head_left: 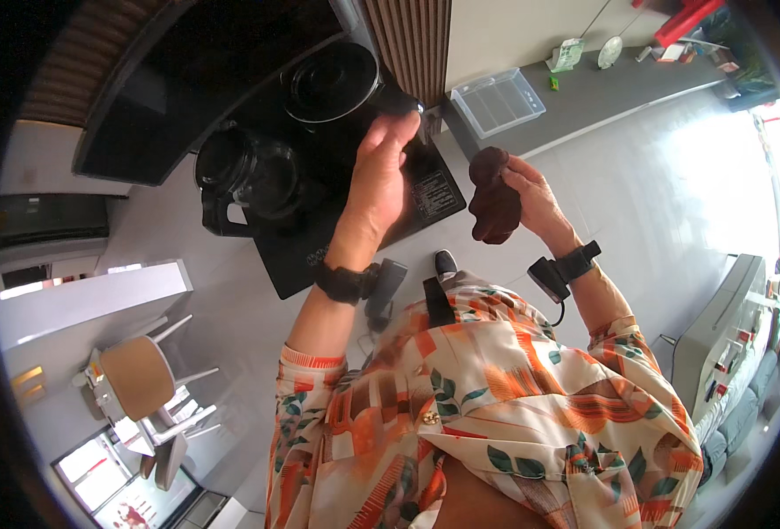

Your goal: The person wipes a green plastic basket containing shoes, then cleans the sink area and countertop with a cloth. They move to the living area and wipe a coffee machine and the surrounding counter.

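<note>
My left hand (pixel 380 165) is closed at the end of the black handle (pixel 396 102) of a round dark pan (pixel 330 82) with a shiny rim; the fingertips are partly hidden. The pan is over the far part of a black glass cooktop (pixel 337 178). Bunched dark brown cloth (pixel 496 205) hangs from my right hand (pixel 535 192), pinched between thumb and fingers, beyond the cooktop's right edge. On the cooktop's left side stands a clear glass kettle (pixel 268 175) with a black lid and handle.
A clear plastic bin (pixel 499 102) sits on the grey counter (pixel 562 109) at the upper right. A ribbed brown panel (pixel 410 40) rises behind the cooktop. Tan-seated chair (pixel 137 378) and a white-topped partition (pixel 92 301) are at left; a grey sofa (pixel 727 370) is at right.
</note>
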`<state>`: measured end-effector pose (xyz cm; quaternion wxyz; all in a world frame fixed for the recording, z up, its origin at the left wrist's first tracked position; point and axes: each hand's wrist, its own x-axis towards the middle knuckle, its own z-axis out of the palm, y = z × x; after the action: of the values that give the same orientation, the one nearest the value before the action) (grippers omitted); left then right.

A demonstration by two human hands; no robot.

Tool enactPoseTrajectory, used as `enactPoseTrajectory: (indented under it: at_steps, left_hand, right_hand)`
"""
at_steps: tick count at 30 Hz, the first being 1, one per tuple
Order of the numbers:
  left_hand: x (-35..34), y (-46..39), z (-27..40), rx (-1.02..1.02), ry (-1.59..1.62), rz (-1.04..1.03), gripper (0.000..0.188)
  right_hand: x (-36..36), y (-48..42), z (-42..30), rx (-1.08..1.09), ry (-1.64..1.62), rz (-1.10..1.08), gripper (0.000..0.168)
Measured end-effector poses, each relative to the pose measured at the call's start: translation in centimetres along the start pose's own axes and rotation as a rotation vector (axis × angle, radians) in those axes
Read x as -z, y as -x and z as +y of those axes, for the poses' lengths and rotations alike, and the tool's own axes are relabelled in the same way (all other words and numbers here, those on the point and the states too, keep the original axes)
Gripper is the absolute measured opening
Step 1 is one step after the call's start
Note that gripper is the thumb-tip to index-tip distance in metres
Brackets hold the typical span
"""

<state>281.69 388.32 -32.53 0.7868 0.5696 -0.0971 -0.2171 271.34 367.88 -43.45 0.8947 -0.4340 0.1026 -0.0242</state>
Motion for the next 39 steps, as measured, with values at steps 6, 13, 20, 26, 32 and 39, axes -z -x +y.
enactPoseTrajectory:
  at_steps: [6,13,20,26,32,39]
  left_hand:
    - [0.1,-1.3,0.4,0.198,0.312,0.107,0.038]
    - [1.7,-0.7,1.2,0.113,0.407,0.102,0.021]
    - [3.6,0.4,2.1,0.112,0.289,0.123,0.026]
    - [3.2,4.9,4.6,0.042,0.078,0.045,0.024]
    - [4.9,11.2,5.4,0.105,-0.031,0.022,0.024]
    - [5.9,18.2,4.1,0.032,-0.071,0.074,0.018]
  right_hand:
    - [-1.0,-0.8,0.6,-0.071,-0.009,-0.095,0.030]
    - [-0.9,-1.2,0.3,-0.080,0.035,-0.075,0.031]
    - [-1.0,-1.3,-0.3,-0.085,0.036,-0.068,0.032]
    - [-4.0,-0.5,-2.0,-0.069,0.224,-0.050,0.031]
    - [-6.1,-1.3,-1.8,0.245,0.990,-0.326,0.030]
    - [-7.8,-3.3,2.0,0.876,1.792,-0.832,0.033]
